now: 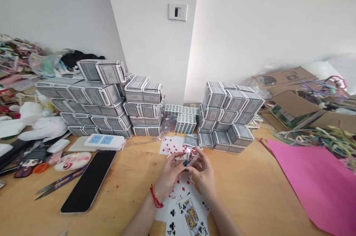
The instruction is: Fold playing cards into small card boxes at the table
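Observation:
My left hand and my right hand meet over the middle of the wooden table. Both are closed together on a small stack of playing cards, held tilted between the fingertips. A red string circles my left wrist. Loose cards lie face up under my forearms, among them a king of clubs. More face-up red cards lie just beyond my hands.
Piles of boxed card decks stand at the back left and back right. A black phone, scissors and a white power strip lie left. A pink sheet and cardboard boxes are right.

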The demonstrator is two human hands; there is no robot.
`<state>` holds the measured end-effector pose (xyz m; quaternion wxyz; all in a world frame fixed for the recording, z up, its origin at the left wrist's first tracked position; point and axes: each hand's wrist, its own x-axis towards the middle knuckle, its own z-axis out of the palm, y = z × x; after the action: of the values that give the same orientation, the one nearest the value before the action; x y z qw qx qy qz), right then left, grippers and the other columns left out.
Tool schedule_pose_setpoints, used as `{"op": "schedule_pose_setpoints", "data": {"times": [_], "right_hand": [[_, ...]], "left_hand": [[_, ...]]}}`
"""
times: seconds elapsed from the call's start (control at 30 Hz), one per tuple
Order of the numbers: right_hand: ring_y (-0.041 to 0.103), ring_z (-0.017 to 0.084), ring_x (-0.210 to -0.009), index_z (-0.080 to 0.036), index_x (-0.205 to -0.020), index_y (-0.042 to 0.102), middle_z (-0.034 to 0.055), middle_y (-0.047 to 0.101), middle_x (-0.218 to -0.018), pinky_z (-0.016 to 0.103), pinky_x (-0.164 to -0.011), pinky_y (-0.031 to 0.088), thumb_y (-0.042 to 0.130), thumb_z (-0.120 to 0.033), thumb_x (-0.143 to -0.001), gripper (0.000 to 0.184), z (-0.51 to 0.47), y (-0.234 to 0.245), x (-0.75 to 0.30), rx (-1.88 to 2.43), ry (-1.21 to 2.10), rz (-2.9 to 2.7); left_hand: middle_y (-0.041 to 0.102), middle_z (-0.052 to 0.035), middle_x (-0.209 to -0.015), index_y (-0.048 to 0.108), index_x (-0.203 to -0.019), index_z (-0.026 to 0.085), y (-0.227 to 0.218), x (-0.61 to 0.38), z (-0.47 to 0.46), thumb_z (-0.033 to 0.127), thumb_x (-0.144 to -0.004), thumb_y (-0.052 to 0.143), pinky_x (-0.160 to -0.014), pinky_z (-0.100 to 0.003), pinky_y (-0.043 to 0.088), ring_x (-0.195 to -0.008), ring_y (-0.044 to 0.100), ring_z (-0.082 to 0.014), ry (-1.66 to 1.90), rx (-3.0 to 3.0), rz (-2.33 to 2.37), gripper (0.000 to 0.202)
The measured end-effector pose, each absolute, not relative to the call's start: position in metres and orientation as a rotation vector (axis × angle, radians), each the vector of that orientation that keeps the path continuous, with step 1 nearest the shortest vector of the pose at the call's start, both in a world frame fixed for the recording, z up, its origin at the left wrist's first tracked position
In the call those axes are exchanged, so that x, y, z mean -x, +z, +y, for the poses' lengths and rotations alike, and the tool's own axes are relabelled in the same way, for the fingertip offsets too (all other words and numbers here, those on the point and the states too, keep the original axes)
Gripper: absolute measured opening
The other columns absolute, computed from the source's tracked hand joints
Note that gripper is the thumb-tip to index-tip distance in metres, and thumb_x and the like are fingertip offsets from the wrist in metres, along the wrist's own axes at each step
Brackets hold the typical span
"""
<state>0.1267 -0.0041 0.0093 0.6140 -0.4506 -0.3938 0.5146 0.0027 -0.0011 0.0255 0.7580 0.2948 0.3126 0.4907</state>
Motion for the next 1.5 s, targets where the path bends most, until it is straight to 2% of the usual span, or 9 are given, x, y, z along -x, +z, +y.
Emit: {"op": "schedule_pose_setpoints", "data": {"times": [0.1,0.23,0.43,0.8,1.0,1.13,1.23,1.5], "right_hand": [[0.061,0.020,-0.077,-0.023,-0.109,0.053,0.0032,0.063,-0.087,0.033,-0.069,0.050,0.074,-0.026,-0.056,0.058,-0.003,0.011,-0.128,1.058,1.236,-0.891],[0.058,0.022,-0.089,-0.018,-0.108,0.056,0.0054,0.064,-0.092,0.035,-0.079,0.047,0.067,-0.031,-0.067,0.045,-0.003,0.012,-0.132,1.059,1.284,-0.849],[0.052,0.025,-0.103,-0.019,-0.113,0.054,0.0078,0.060,-0.109,0.038,-0.089,0.041,0.067,-0.034,-0.067,0.050,-0.003,0.009,-0.133,1.014,1.307,-0.778],[0.051,0.026,-0.105,-0.021,-0.110,0.057,0.0089,0.059,-0.112,0.040,-0.090,0.037,0.070,-0.031,-0.064,0.049,-0.005,0.019,-0.136,0.820,1.436,-0.645],[0.044,0.028,-0.114,-0.022,-0.111,0.057,0.0090,0.056,-0.118,0.042,-0.093,0.034,0.068,-0.030,-0.066,0.047,-0.006,0.018,-0.136,0.782,1.477,-0.680],[0.040,0.029,-0.117,-0.022,-0.112,0.055,0.0097,0.052,-0.123,0.043,-0.093,0.034,0.068,-0.030,-0.066,0.048,-0.006,0.013,-0.135,0.773,1.467,-0.726],[0.041,0.029,-0.117,-0.022,-0.112,0.056,0.0097,0.051,-0.124,0.043,-0.091,0.036,0.069,-0.032,-0.066,0.049,-0.005,0.010,-0.134,0.779,1.462,-0.760],[0.047,0.028,-0.111,-0.023,-0.112,0.056,0.0093,0.054,-0.120,0.040,-0.086,0.041,0.068,-0.035,-0.067,0.048,-0.005,0.008,-0.135,0.802,1.454,-0.811]], "left_hand": [[0.065,-0.0080,-0.096,0.051,-0.100,0.018,0.024,-0.004,-0.001,0.025,-0.066,0.070,-0.083,-0.036,0.045,-0.091,0.061,-0.0212,1.120,-0.646,0.710,0.039],[0.066,-0.0099,-0.098,0.052,-0.099,0.016,0.020,-0.004,0.001,0.023,-0.064,0.071,-0.084,-0.036,0.045,-0.090,0.061,-0.0210,1.127,-0.680,0.754,0.040],[0.064,-0.0109,-0.103,0.054,-0.098,0.016,0.016,-0.006,0.001,0.019,-0.059,0.074,-0.085,-0.037,0.045,-0.093,0.060,-0.0223,1.156,-0.831,0.873,0.045],[0.058,-0.0092,-0.114,0.055,-0.109,0.017,0.016,-0.011,-0.005,0.018,-0.064,0.067,-0.091,-0.039,0.045,-0.106,0.053,-0.0236,1.147,-1.138,0.930,0.046],[0.059,-0.0080,-0.113,0.053,-0.113,0.018,0.019,-0.008,-0.005,0.014,-0.066,0.064,-0.088,-0.037,0.047,-0.102,0.055,-0.0222,1.141,-1.290,0.968,0.048],[0.061,-0.0077,-0.109,0.050,-0.115,0.019,0.021,-0.008,-0.005,0.014,-0.067,0.063,-0.082,-0.035,0.051,-0.094,0.060,-0.0199,1.135,-1.364,1.023,0.050],[0.062,-0.0075,-0.106,0.049,-0.114,0.019,0.021,-0.008,-0.005,0.013,-0.067,0.062,-0.077,-0.033,0.053,-0.089,0.061,-0.0184,1.127,-1.375,1.048,0.050],[0.059,-0.0073,-0.107,0.051,-0.110,0.019,0.020,-0.007,-0.004,0.011,-0.066,0.062,-0.077,-0.034,0.053,-0.089,0.061,-0.0181,1.157,-1.392,1.046,0.046]]}}
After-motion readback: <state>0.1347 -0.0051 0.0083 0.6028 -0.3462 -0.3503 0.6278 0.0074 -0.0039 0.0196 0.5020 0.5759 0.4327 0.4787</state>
